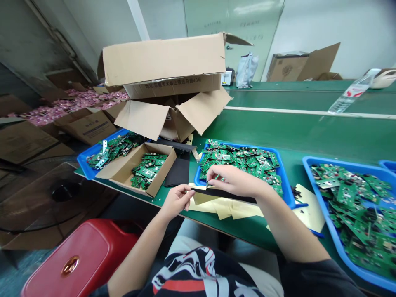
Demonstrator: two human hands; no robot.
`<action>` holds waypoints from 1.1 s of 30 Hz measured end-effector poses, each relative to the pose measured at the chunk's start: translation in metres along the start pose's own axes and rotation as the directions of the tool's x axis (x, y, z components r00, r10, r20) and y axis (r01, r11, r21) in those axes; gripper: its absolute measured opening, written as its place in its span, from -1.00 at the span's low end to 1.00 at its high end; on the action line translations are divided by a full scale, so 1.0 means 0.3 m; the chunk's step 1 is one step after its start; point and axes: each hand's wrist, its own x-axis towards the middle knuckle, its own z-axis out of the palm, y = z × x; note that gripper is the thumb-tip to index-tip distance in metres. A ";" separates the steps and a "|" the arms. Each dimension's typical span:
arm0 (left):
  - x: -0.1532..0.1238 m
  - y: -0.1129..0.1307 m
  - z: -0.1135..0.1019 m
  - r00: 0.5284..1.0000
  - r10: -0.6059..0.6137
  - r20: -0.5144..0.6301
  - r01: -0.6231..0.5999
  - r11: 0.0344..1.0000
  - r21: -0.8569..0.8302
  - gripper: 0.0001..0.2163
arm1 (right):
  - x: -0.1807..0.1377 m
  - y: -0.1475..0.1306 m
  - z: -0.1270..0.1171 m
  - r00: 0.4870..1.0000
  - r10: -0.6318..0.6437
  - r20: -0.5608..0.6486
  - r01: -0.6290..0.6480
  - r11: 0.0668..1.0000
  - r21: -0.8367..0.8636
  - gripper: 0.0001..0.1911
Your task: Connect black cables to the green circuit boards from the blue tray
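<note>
My left hand (pixel 177 201) is closed in a pinch at the near end of a long black strip (pixel 224 193). The strip runs to the right under my right hand, in front of yellow paper sheets (pixel 227 207) at the table edge. My right hand (pixel 232 180) has thumb and fingers pressed together just above the strip. A small piece shows at its fingertips, too small to name. Just behind both hands, a blue tray (pixel 287 190) holds a heap of green circuit boards (pixel 243 159).
To the left stand an open carton (pixel 162 179) of boards and another blue tray (pixel 87 168). Big cardboard boxes (pixel 163 60) rise behind them. A third blue tray (pixel 329 220) lies at right. A bottle (pixel 352 93) stands farther back; a red stool (pixel 71 255) is beside me.
</note>
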 end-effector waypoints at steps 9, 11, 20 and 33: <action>-0.025 -0.011 -0.071 0.995 -0.082 -0.059 0.078 0.994 -0.071 -0.55 | -0.185 0.048 -0.188 0.842 0.021 -0.540 0.239 0.882 0.407 -0.89; -0.036 -0.010 -0.083 0.992 -0.091 -0.090 0.084 0.993 -0.078 -0.53 | -0.216 0.053 -0.221 0.704 0.057 -0.708 0.334 0.853 0.401 -0.88; -0.060 -0.011 -0.109 0.979 -0.043 -0.201 0.037 0.999 -0.034 -0.51 | -0.292 0.090 -0.315 0.032 0.279 -0.960 0.586 0.773 0.244 -0.84; -0.095 -0.025 -0.068 0.967 0.117 0.226 -0.195 0.912 0.361 -0.79 | -0.298 0.095 -0.332 0.043 0.392 -0.919 0.478 0.800 0.363 -0.86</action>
